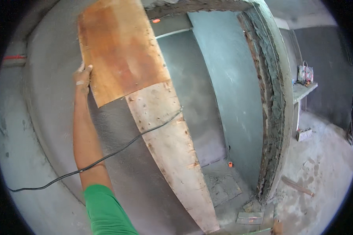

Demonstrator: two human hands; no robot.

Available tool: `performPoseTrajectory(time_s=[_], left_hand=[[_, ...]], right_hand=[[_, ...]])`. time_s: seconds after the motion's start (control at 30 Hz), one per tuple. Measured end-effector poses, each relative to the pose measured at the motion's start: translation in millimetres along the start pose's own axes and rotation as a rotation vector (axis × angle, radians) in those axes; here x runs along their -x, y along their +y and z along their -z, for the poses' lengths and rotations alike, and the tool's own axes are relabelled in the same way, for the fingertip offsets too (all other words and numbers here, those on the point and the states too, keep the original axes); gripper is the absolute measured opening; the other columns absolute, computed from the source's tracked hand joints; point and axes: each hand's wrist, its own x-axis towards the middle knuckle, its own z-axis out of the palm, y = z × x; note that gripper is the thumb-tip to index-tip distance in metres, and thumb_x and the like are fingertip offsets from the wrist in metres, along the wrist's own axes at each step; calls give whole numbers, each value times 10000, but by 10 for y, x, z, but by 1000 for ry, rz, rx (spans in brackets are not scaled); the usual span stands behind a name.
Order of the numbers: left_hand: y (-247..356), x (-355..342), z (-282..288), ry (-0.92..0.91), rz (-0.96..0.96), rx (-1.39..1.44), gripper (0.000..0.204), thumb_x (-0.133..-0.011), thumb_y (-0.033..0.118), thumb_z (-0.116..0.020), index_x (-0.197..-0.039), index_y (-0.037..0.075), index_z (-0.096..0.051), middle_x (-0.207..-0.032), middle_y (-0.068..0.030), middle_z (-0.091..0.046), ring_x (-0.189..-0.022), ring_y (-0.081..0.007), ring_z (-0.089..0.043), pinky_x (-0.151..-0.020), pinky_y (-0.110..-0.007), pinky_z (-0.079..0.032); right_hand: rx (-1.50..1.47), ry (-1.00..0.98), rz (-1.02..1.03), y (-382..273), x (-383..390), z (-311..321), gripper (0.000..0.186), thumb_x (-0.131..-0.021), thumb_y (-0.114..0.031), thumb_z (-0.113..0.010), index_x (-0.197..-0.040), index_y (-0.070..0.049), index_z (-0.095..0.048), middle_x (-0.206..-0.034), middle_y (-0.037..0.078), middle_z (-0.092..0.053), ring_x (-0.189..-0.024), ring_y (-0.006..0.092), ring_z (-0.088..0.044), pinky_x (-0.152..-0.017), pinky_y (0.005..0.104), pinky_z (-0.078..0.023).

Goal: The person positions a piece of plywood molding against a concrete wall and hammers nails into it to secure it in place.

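My left hand (82,77) is raised against the wall at the left. It grips the left edge of an orange-brown plywood sheet (123,51), thumb toward me and the other fingers mostly hidden. A long pale board (170,137) with nail marks along its edges runs down from under the sheet beside the doorway. A black cable (121,148) crosses my forearm and the board. At the lower edge, a small blurred skin-coloured patch (277,227) may be part of my right hand; its fingers cannot be made out.
Right of the board is an opening with a rough plaster edge (268,98). Inside stands an orange cap (230,164) on the floor. A flat grey rectangular plate (250,218) lies low down. Further right are a wooden strip (298,185), a block (304,134) and a ledge (305,91) holding a bag (305,73).
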Motion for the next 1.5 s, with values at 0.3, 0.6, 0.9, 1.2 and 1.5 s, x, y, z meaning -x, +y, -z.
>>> performPoseTrajectory(time_s=[0.3, 0.6, 0.9, 1.2, 1.5], left_hand=[[367, -41, -53, -60, -39, -493, 578, -830, 233, -665, -1343, -20, -587, -1215, -240, -679, -1136, -299, -674, -950, -373, -508], [-10, -48, -14, -124, -110, -264, 677, -838, 276, -674, -1438, 16, -496, -1343, -227, -602, -1234, -348, -598, -1021, -422, -482], [-35, -51, 171, -157, -176, -459, 646, -847, 292, -668, -1431, 62, -513, -1358, -211, -595, -1231, -349, -598, -1022, -449, -485], [72, -8, 98, -157, -244, -452, 538, -858, 322, -675, -1318, 58, -579, -1265, -207, -651, -1184, -380, -620, -977, -485, -506], [-17, -93, -12, -144, -242, -468, 519, -869, 324, -657, -1323, 82, -589, -1260, -190, -659, -1176, -379, -624, -966, -486, -510]], right_hand=[[-49, -3, 1188, -4734, 2767, 809, 572, -929, -78, -527, -1476, 35, -401, -1217, 231, -641, -1132, 271, -605, -989, 372, -452], [-115, 493, 2100, -7478, 6334, 334, 484, -1015, -336, -544, -1418, -68, -528, -810, 123, -627, -679, 165, -596, -703, 340, -533], [77, 1061, 2305, -8904, 8353, -395, 163, -802, -78, -595, -851, 0, -730, -879, 242, -707, -870, 413, -690, -774, 488, -542], [147, 1120, 2223, -8983, 8300, -310, 202, -843, -92, -582, -969, -11, -717, -991, 240, -710, -958, 416, -685, -828, 495, -539], [306, 1077, 2052, -8863, 7895, -90, 218, -875, -46, -534, -1018, -22, -696, -1037, 230, -704, -970, 408, -680, -824, 503, -533]])
